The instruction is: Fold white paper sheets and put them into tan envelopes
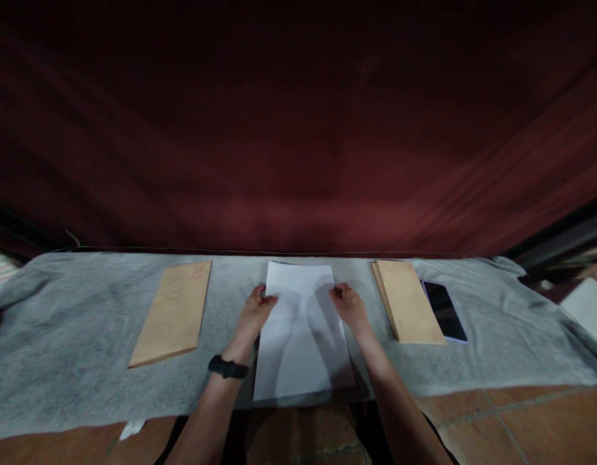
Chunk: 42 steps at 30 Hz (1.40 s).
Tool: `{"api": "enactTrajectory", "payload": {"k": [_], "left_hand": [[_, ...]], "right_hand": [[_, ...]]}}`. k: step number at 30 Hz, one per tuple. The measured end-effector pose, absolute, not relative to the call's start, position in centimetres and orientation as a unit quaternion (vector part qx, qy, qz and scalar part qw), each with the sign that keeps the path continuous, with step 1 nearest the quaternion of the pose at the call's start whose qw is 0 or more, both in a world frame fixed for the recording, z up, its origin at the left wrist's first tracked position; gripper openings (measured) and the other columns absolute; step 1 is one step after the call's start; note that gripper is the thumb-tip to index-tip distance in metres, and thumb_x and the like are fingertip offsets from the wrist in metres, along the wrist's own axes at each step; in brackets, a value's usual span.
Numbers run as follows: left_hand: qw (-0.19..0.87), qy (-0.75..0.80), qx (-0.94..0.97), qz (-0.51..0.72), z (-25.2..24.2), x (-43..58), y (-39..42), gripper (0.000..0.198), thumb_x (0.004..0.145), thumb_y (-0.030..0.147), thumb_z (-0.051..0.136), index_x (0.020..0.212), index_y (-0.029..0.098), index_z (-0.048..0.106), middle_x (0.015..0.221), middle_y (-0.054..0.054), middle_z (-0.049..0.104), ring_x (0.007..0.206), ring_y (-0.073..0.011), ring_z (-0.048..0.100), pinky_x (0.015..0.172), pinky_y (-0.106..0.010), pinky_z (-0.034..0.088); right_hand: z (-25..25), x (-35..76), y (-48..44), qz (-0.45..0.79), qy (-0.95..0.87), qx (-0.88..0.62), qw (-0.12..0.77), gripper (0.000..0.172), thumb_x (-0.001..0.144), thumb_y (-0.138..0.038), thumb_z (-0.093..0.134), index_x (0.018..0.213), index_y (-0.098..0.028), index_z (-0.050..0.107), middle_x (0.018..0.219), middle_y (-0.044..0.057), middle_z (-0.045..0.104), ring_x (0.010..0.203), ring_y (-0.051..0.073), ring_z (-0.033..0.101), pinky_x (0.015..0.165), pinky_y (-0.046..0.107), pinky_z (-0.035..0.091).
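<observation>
A white sheet of paper [303,336] lies lengthwise in front of me on the grey cloth, with faint crease lines across it. My left hand [257,309] pinches its left edge, thumb on top. On the opposite edge, my right hand [347,303] grips the paper between thumb and curled fingers. Shadows of both arms fall on the sheet. To the left rests a brown envelope [175,313] with small red print near its top. A stack of several brown envelopes [409,302] sits to the right of my right hand.
Beside the right stack lies a dark-screened phone [444,311], partly under the envelopes. Grey cloth [85,323] covers the low surface, backed by a dark red curtain [298,161]. A white scrap [132,429] is on the tiled floor [511,420] near the front edge.
</observation>
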State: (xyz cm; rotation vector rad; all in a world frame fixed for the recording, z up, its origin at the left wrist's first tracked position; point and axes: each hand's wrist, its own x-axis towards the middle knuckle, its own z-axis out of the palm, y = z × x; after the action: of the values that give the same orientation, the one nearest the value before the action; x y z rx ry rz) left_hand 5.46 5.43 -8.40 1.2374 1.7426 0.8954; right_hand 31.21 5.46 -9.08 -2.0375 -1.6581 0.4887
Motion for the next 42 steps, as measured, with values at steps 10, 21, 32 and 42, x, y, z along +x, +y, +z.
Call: {"api": "enactTrajectory", "payload": {"k": [10,21,32,42], "left_hand": [[0.634,0.583,0.315,0.4,-6.1,6.2,4.0,0.047,0.057,0.03,0.08,0.1,0.014,0.069,0.078,-0.004,0.075,0.065,-0.0193,0.07,0.057,-0.026,0.05],[0.684,0.481,0.273,0.476,-2.5,5.3,4.0,0.039,0.065,0.019,0.077,0.103,0.012,0.071,0.086,-0.008,0.079,0.071,-0.023,0.074,0.062,-0.029,0.056],[0.661,0.496,0.29,0.483,-3.2,5.0,4.2,0.05,0.061,0.028,0.086,0.106,0.013,0.071,0.087,-0.008,0.079,0.071,-0.0209,0.073,0.064,-0.027,0.055],[0.54,0.603,0.451,0.377,-6.3,4.6,3.9,0.048,0.063,0.03,0.077,0.106,0.014,0.064,0.079,-0.004,0.075,0.071,-0.0242,0.071,0.065,-0.032,0.054]], "right_hand": [[-9.5,33.9,5.9,0.249,-0.583,-0.718,0.288,0.02,0.089,-0.034,0.056,0.1,-0.021,0.068,0.092,0.005,0.072,0.086,0.02,0.068,0.075,0.029,0.05],[-7.1,34.0,4.5,0.568,-0.46,-0.571,0.373,0.045,0.082,-0.054,0.065,0.108,-0.018,0.072,0.102,0.009,0.076,0.085,0.024,0.072,0.067,0.032,0.055],[-5.8,32.4,4.5,0.661,-0.363,-0.504,0.422,0.04,0.06,-0.041,0.085,0.092,-0.019,0.075,0.086,0.005,0.077,0.075,0.021,0.069,0.064,0.028,0.049],[-7.9,33.3,4.3,0.589,-0.457,-0.573,0.34,0.04,0.069,-0.043,0.072,0.098,-0.016,0.072,0.08,0.002,0.073,0.065,0.016,0.062,0.053,0.022,0.04]]}}
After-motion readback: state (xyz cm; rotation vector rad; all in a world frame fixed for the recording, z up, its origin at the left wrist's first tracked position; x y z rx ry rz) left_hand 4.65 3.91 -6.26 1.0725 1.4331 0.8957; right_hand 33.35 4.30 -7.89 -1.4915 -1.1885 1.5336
